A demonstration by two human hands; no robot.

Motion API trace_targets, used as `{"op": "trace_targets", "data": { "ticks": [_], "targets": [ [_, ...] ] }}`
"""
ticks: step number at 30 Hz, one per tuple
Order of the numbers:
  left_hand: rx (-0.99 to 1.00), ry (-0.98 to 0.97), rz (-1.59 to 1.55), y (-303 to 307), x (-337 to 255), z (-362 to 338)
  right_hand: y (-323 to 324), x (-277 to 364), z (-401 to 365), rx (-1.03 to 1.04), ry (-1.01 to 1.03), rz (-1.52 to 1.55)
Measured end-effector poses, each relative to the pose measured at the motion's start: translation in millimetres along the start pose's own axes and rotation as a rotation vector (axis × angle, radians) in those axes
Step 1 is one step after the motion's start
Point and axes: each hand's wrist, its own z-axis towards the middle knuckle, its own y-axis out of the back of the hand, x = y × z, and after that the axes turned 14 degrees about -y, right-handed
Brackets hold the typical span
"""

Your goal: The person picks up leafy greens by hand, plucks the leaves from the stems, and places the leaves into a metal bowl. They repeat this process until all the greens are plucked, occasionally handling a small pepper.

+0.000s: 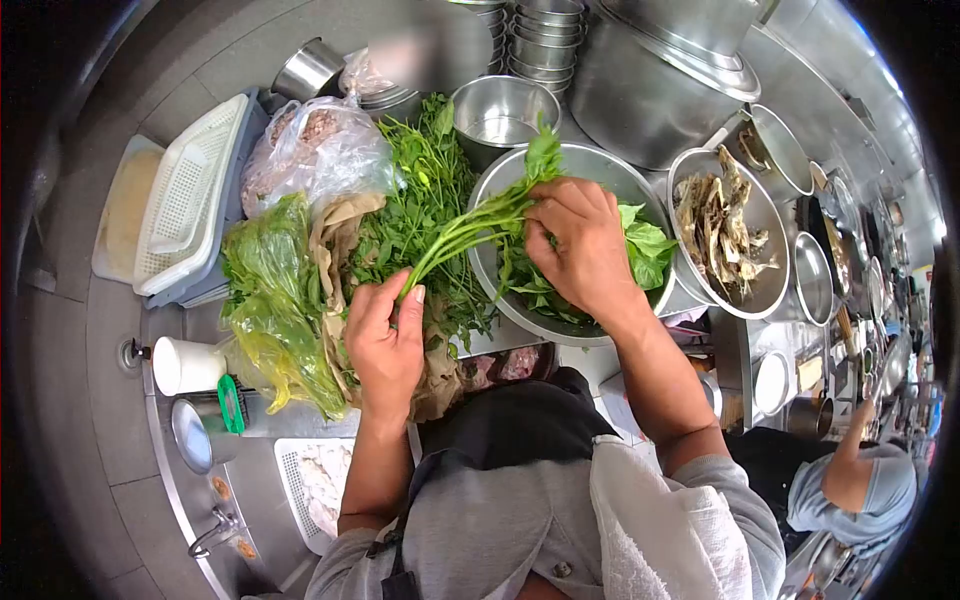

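Observation:
A small bunch of leafy green stems (pixel 470 228) stretches between my two hands. My left hand (pixel 385 335) pinches the bare stem ends, left of the large metal bowl (pixel 483 190). Over that bowl, my right hand (pixel 583 240) grips the bunch near its leafy tops. Picked green leaves (pixel 648 248) lie in the bowl, partly hidden under my right hand and forearm. Just beyond my left hand, a heap of leafy greens (pixel 425 165) rests on brown paper (pixel 345 220).
Left of the heap sit a plastic bag of greens (pixel 265 275) and a clear bag (pixel 320 150). White baskets (pixel 195 190) stand farther left. A bowl of dried fish-like pieces (pixel 725 230) is at right, with a big pot (pixel 640 95) behind. A co-worker (pixel 860 480) stands at far right.

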Motion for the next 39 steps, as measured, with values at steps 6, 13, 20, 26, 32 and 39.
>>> {"op": "trace_targets", "data": {
  "ticks": [6, 13, 20, 26, 32, 39],
  "targets": [
    [0.063, 0.121, -0.101, -6.3, -0.3, -9.4, 14.7, -33.9, 7.7, -0.047, -0.567, 0.700],
    [0.050, 0.171, -0.095, -4.2, 2.6, -12.5, 53.5, -26.9, 15.9, -0.080, -0.004, -0.006],
    [0.068, 0.148, -0.132, -1.9, -4.2, -12.6, 27.8, -30.5, 29.3, 0.080, 0.296, -0.214],
    [0.023, 0.435, -0.356, 0.6, 3.5, -19.7, 20.8, -30.6, 11.4, 0.218, 0.304, -0.241],
    [0.052, 0.530, -0.507, -0.7, 6.5, -18.5, 16.1, -38.0, 1.5, 0.218, 0.233, -0.099],
    [0.068, 0.675, -0.741, -6.5, 13.8, -19.0, 32.5, -75.0, 3.9, -0.091, -0.325, 0.248]
  ]
}}
